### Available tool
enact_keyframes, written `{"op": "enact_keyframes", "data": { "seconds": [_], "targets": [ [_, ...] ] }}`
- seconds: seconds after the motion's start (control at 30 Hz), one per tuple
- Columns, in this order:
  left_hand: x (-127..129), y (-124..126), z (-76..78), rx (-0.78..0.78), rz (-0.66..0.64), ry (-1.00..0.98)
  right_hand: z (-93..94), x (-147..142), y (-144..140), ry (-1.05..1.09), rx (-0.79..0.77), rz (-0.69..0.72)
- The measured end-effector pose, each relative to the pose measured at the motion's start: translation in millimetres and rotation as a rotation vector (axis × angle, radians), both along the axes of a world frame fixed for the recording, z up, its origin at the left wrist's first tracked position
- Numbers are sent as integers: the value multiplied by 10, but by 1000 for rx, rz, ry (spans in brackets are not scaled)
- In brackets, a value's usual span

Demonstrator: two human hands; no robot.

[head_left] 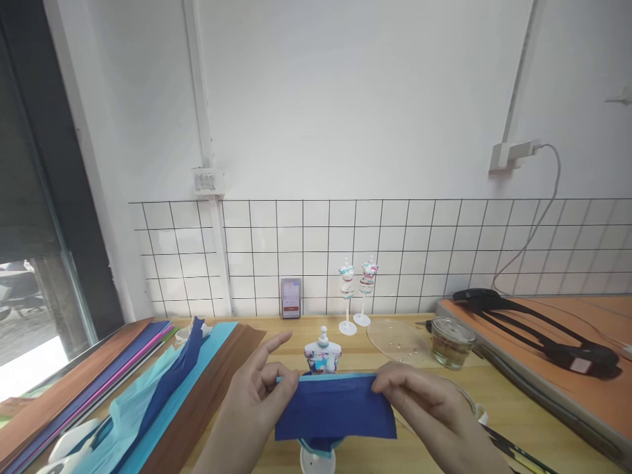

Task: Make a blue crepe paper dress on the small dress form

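A strip of dark blue crepe paper [340, 408] with a light blue top edge is stretched between my hands. My left hand [261, 388] pinches its upper left corner between thumb and a finger, the index finger pointing up and away. At the upper right corner, my right hand [424, 401] pinches the same strip with thumb and fingertips. Right behind the paper stands a miniature dress form [322, 355], white with paint-like blue and pink patches. The strip hides its middle; its round white base shows below. Whether paper and form touch, I cannot tell.
Folded crepe paper [207, 388] in brown and blues lies at left, near white-handled scissors [74, 441]. Two more small dress forms [347, 289] and a phone [291, 298] stand by the tiled wall. Right are a clear disc [397, 342], a glass jar [451, 342] and a black strap-like object [538, 329].
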State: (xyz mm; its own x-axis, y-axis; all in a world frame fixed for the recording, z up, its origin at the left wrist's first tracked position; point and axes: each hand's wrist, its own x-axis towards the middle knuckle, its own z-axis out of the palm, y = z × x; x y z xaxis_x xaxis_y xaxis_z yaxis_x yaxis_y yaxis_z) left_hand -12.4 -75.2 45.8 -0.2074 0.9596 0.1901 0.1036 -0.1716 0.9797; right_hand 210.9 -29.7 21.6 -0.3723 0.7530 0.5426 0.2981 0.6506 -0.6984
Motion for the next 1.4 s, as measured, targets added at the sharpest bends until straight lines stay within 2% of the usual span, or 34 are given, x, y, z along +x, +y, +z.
{"op": "enact_keyframes", "data": {
  "seconds": [0.2, 0.37, 0.57, 0.7, 0.83, 1.03, 1.17, 1.4],
  "targets": [
    [-18, 10, -26, -3, -12, 3, -23, 3, 17, -92, 1, -64],
    [-9, -5, -8, -1, -1, 3, -22, -30, 21, -116, 188, -117],
    [-61, -18, 6, 6, -34, -2, 11, -53, -13, -128, 292, -48],
    [-112, -18, -27, 29, -106, 74, 47, -55, -33, -102, 304, -40],
    [-115, -15, -34, 33, -110, 250, 66, -45, -40, -108, 329, -36],
    [-106, 9, -31, 183, -118, 458, 50, -18, -20, -124, 341, -79],
    [-103, 9, -50, 257, -74, 440, 56, -9, -15, -134, 348, -101],
    [-111, 18, -39, 201, -76, 308, 88, -41, -36, -153, 254, -116]
  ]
}}
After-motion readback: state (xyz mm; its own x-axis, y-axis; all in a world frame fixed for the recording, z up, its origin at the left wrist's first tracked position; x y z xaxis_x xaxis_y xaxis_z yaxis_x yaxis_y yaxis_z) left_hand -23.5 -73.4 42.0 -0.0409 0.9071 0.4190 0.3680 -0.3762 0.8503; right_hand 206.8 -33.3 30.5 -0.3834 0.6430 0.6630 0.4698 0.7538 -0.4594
